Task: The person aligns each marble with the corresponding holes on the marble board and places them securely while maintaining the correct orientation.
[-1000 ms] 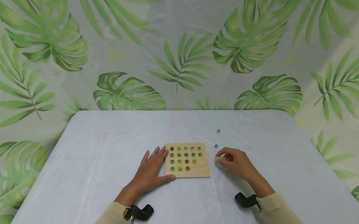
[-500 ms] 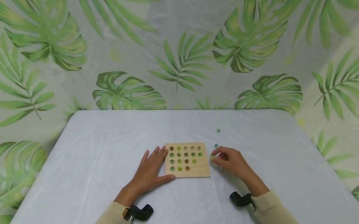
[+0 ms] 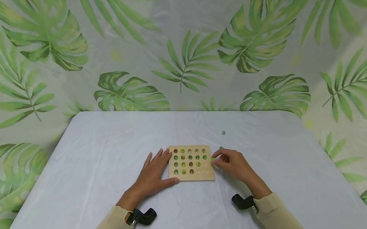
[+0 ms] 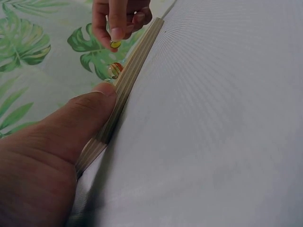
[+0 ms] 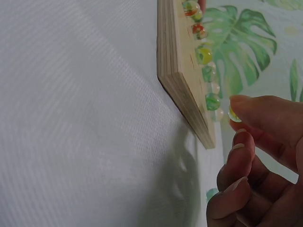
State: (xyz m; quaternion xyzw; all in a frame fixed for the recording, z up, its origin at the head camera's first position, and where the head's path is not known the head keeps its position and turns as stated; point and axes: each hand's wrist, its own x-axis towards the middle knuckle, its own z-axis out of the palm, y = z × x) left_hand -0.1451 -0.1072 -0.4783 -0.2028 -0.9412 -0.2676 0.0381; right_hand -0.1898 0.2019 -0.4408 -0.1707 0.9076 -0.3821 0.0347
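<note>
A pale wooden board (image 3: 201,177) lies flat on the white table, its round hollows holding rows of coloured glass marbles (image 3: 183,164). A few hollows at the near right hold none. My left hand (image 3: 153,176) rests against the board's left side, fingers straight and spread, thumb touching the near left corner. Between thumb and index finger, my right hand (image 3: 232,165) pinches a yellow-green marble (image 5: 234,115) at the board's right edge. In the left wrist view that same marble (image 4: 115,44) shows below the fingertips, above the board.
Two loose green marbles lie on the white cloth (image 3: 112,141) right of the board: one farther back (image 3: 223,133), the other (image 3: 221,147) partly behind my right hand. A leaf-patterned cloth (image 3: 189,49) hangs behind the table. Each wrist wears a black camera (image 3: 242,202).
My right hand has moved left with the pinched marble, from beside the board to its right edge. The left hand and board stay in place.
</note>
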